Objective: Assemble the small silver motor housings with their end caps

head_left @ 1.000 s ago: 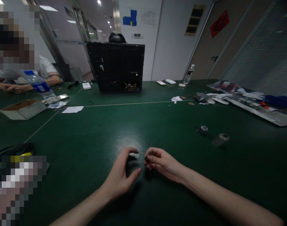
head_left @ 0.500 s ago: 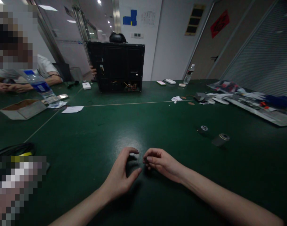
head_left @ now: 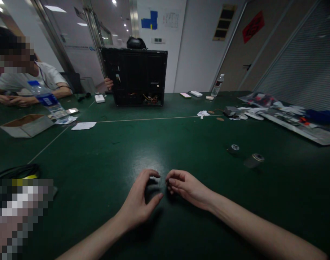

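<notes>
Over the green table [head_left: 121, 148], my left hand [head_left: 143, 198] is open, its thumb and fingers curved apart with nothing between them. Just to its right, my right hand [head_left: 185, 187] has its fingertips closed together; a small dark thing may be pinched there, but I cannot make it out. The two hands do not touch. Beyond my right hand lies a grey metal cylinder [head_left: 254, 161] with a round end, and a smaller dark part with a pale round face [head_left: 234, 147] sits behind it.
A black panel [head_left: 139, 77] with exposed wires stands at the far side, a person's hand [head_left: 109, 83] at its edge. An open box [head_left: 26, 126] and a water bottle [head_left: 47, 99] are left. Plastic bags and a board [head_left: 294, 122] lie right. Another person [head_left: 43, 79] sits at left.
My right hand has shifted very slightly to the right. My left hand stays still. The black panel has moved a little to the right, and the person at left has lowered their head.
</notes>
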The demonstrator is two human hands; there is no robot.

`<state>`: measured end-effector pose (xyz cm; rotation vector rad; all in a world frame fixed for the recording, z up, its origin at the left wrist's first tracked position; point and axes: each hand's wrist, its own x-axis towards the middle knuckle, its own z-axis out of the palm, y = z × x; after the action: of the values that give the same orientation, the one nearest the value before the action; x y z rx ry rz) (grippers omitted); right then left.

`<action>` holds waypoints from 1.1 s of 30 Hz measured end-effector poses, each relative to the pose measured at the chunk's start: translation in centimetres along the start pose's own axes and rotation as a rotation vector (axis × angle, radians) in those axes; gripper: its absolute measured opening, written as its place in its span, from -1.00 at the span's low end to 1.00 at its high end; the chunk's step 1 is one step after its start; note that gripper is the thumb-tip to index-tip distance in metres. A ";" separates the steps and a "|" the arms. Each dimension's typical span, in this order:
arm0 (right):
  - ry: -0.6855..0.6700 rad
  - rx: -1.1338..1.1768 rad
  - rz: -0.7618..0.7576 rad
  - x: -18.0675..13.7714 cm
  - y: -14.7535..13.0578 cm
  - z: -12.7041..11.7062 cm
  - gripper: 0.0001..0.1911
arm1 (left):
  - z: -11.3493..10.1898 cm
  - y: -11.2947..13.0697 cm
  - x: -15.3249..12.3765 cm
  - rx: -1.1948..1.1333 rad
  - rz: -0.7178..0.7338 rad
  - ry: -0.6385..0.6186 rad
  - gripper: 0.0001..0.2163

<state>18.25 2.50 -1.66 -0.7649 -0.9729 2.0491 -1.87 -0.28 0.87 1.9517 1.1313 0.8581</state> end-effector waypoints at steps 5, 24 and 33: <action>0.005 0.018 0.017 0.1 0.0 0.0 -0.73 | 0.1 0.0 0.0 0.005 0.002 0.002 -0.70; 0.018 0.036 -0.004 0.1 -0.2 0.2 -0.73 | -0.1 -0.2 -0.1 0.004 0.017 0.008 -0.71; 0.176 -0.286 -0.119 0.3 -1.0 0.3 -0.81 | -0.2 -0.3 -0.1 0.006 0.003 0.004 -0.73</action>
<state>18.25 3.07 -0.76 -0.9925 -1.1943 1.7291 -2.27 -0.24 0.71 1.9583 1.1349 0.8613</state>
